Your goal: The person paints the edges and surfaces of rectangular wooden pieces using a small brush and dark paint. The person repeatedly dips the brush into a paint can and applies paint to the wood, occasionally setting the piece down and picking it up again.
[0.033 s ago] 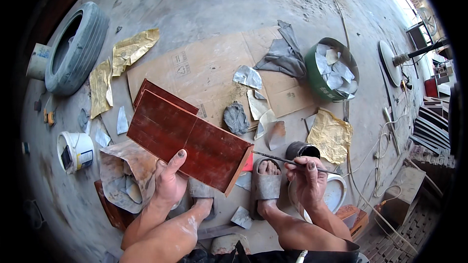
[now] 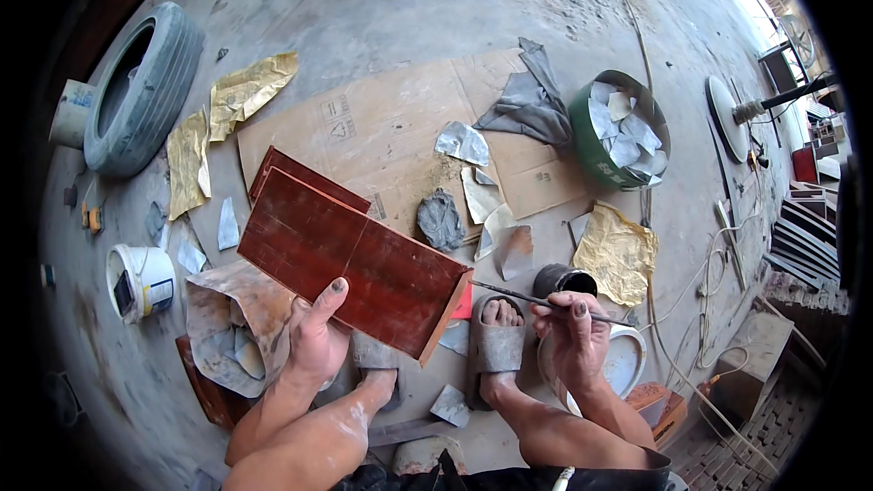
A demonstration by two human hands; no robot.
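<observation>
My left hand (image 2: 318, 336) grips the lower edge of a red-brown wooden drawer (image 2: 355, 255), thumb on its broad face and the other fingers hidden behind. The drawer is tilted, with a paler, unpainted-looking edge at its right end. In my right hand (image 2: 580, 336) a thin dark paintbrush (image 2: 518, 295) is pinched between thumb and fingers. Its tip points left and reaches the drawer's right corner; I cannot tell whether it touches. Just beyond my right hand stands a small black pot (image 2: 566, 282). A white lidded bucket (image 2: 626, 359) is partly hidden under that hand.
Flattened cardboard (image 2: 400, 118) lies ahead, with a grey cloth (image 2: 532, 105), a crumpled grey rag (image 2: 441, 220) and sandpaper scraps (image 2: 462, 143) on it. A green tub (image 2: 596, 150) holds more scraps. A tyre (image 2: 150, 91) and white bucket (image 2: 141, 282) stand left; cables (image 2: 650, 255) run right.
</observation>
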